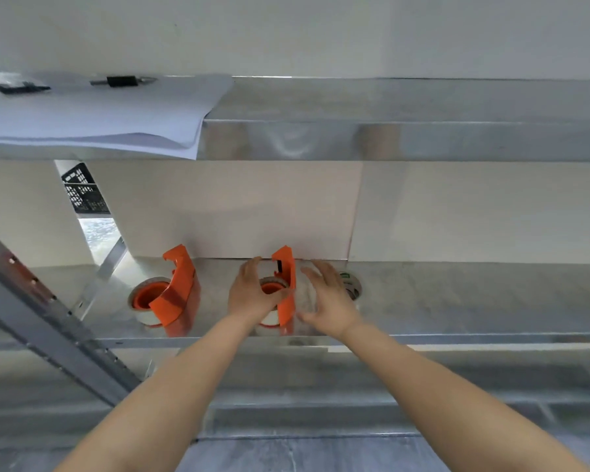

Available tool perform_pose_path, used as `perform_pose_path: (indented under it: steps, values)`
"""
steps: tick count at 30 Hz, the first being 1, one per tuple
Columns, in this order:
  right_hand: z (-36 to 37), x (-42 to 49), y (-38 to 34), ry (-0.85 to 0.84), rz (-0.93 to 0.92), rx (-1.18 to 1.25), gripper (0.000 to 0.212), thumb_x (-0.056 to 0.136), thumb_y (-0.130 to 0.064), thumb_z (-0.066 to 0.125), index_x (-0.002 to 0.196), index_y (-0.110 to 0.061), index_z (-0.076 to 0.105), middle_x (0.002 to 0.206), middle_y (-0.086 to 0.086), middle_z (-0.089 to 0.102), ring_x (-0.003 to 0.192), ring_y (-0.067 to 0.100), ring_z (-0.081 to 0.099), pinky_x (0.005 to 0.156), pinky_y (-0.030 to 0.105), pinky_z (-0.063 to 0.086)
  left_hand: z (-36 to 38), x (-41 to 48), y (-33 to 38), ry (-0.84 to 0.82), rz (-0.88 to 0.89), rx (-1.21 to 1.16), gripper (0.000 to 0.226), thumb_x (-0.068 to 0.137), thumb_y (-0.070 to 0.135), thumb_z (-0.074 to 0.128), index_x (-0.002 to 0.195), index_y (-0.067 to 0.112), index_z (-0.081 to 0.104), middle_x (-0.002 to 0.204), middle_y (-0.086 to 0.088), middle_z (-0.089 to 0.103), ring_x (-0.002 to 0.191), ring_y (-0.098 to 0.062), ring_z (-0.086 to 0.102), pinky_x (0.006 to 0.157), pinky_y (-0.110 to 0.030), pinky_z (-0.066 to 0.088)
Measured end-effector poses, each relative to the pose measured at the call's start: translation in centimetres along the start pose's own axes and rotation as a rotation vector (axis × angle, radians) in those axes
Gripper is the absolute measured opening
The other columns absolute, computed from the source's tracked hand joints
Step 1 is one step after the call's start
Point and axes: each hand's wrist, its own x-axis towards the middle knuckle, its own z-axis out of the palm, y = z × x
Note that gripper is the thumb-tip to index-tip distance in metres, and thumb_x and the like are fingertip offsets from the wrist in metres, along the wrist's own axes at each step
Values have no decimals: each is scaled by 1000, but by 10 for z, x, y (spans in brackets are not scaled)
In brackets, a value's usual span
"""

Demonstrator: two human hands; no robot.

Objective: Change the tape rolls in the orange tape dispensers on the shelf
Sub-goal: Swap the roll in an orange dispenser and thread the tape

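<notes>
Two orange tape dispensers stand on the middle metal shelf (pixel 457 301), close to its back wall. The right-hand dispenser (pixel 285 284) is upright near the centre of the shelf, its flat orange side plate edge-on to the camera, with a roll of clear tape (pixel 269 318) seated on its orange hub on the left side. The left hand (pixel 249 294) is laid over that roll and hub, fingers curled round the top of the roll and the thumb reaching toward the orange plate, so it looks closed on the roll (how firmly cannot be told). The right hand (pixel 327 298) is spread, fingers apart, just beside the dispenser's right face; it is motion-blurred, and whether it touches the plate or anything else cannot be told.

Partly hidden behind the right hand, a spare tape roll (pixel 351 284) with a green mark lies flat on the shelf.

The left-hand dispenser (pixel 174 291) stands well apart to the left, tilted slightly, carrying its own clear roll (pixel 147 298) on an orange hub, untouched.

On the shelf above, a stack of white paper (pixel 99 120) overhangs the front edge, with a black binder clip (pixel 122 81) lying on it. A slotted metal upright (pixel 48 311) runs diagonally at the left.
</notes>
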Motion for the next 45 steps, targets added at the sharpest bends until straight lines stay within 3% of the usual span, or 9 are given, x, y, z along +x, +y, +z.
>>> perform_pose_path:
  steps: [5,10,15,22,25,30,33,40,45]
  values:
    - [25,-4,-14,-85,20,150,68,78,-28,67,138,-22,35,145,11,38,132,28,38,105,33,34,10,-1,-14,-11,-438,-127,73,77,29,68,136,0,35,139,-20,45,125,-34,47,96,-34,40]
    - [44,-1,-24,-6,121,273,43,79,-28,65,116,-17,46,113,9,59,98,28,58,80,30,44,18,-4,-12,-86,-564,-249,42,78,12,57,117,-1,51,115,-22,61,103,-38,60,87,-38,51]
    - [39,4,-20,75,156,329,26,78,-24,68,88,-25,44,84,0,59,75,21,58,67,26,43,3,-4,-10,-73,-753,-734,18,73,1,58,91,-1,58,69,-12,56,61,-22,54,55,-26,44]
    - [30,-1,-18,123,113,510,28,80,-28,67,81,-40,42,78,-12,58,73,0,64,69,15,49,-25,-11,-1,-326,-656,-1259,5,84,11,55,81,9,59,62,-7,71,57,-18,69,60,-32,57]
    - [20,-2,-8,89,72,468,19,84,-20,60,92,-31,47,88,-6,60,86,14,64,78,26,50,-32,-11,1,-241,-594,-1435,16,88,8,53,72,9,56,57,-6,69,56,-19,70,61,-40,60]
    - [1,-2,5,148,52,294,33,80,-15,64,111,-9,54,117,10,60,107,29,58,90,35,45,-37,-10,13,-245,-553,-1474,10,89,17,55,85,10,61,84,-9,69,81,-20,65,101,-43,42]
    - [-5,-3,-15,308,-115,200,42,71,-26,72,110,-16,60,131,13,52,122,26,46,100,37,37,-37,-10,20,-293,-489,-1487,35,90,41,49,93,11,67,86,-10,75,86,-23,69,89,-41,50]
    - [1,-8,-49,321,-242,202,22,77,-21,70,92,-7,67,95,10,69,95,28,61,81,37,49,-28,-17,26,-250,-566,-1582,52,93,51,34,91,7,62,67,-9,72,59,-19,70,55,-27,55]
    - [-5,-11,-49,283,-274,225,18,80,-16,67,91,-1,66,94,13,68,95,28,61,81,33,47,-26,-22,23,-201,-611,-1601,55,95,47,28,111,4,58,100,-19,67,94,-29,63,80,-40,49]
